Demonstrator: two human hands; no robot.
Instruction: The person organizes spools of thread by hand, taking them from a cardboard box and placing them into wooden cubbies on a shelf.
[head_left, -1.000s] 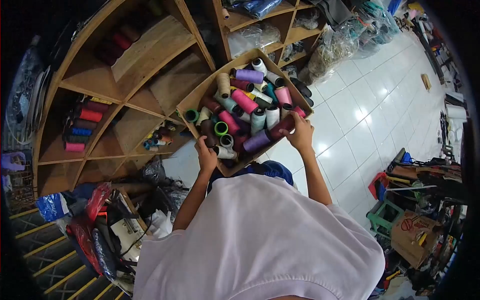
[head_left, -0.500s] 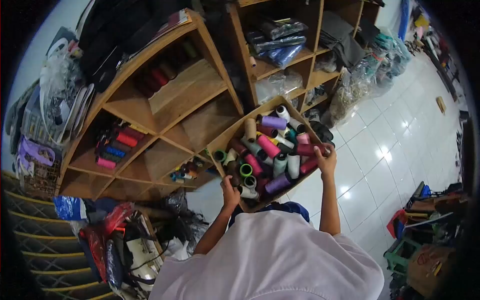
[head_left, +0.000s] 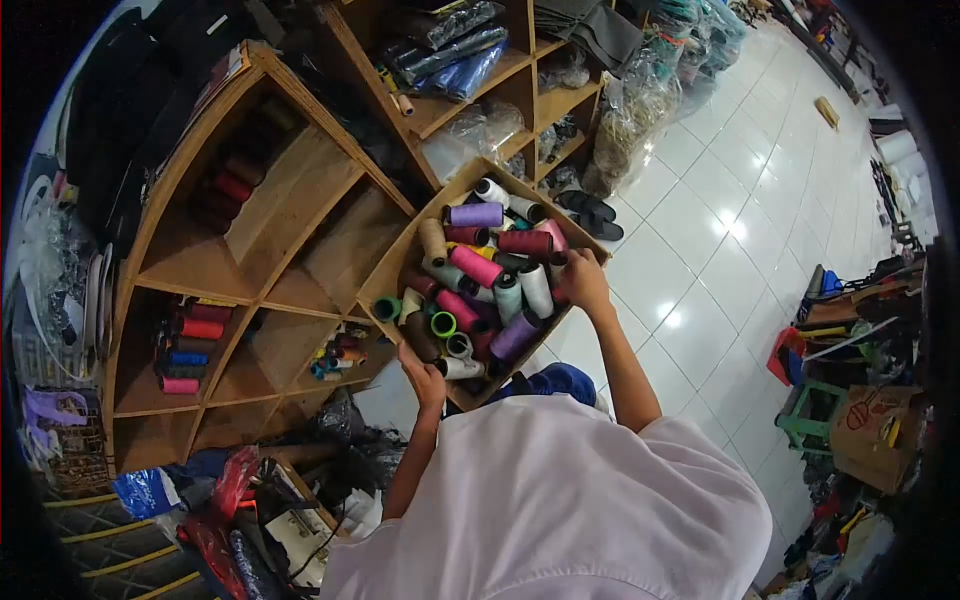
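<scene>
I hold a cardboard box [head_left: 408, 250] in front of my chest, filled with several thread spools: purple [head_left: 475, 214], pink [head_left: 476, 266], maroon [head_left: 524, 242], white and green ones. My left hand [head_left: 426, 371] grips the box's near left edge beside a white spool [head_left: 460, 367]. On the box's right edge my right hand [head_left: 584, 281] is closed, its fingers next to the maroon spool. The box hangs just in front of a wooden shelf unit [head_left: 262, 262].
The shelf's compartments hold red, blue and pink spools [head_left: 188, 343] and smaller ones [head_left: 335, 355]. Plastic bags [head_left: 640, 105] and dark sandals [head_left: 590, 210] lie on the white tiled floor. A green stool [head_left: 808, 425] and clutter stand right; a sewing machine [head_left: 305, 530] sits lower left.
The box has stayed in both hands while swinging slightly left toward the shelf. My right hand has slid along the box's right edge, and the maroon spool now lies beside its fingers.
</scene>
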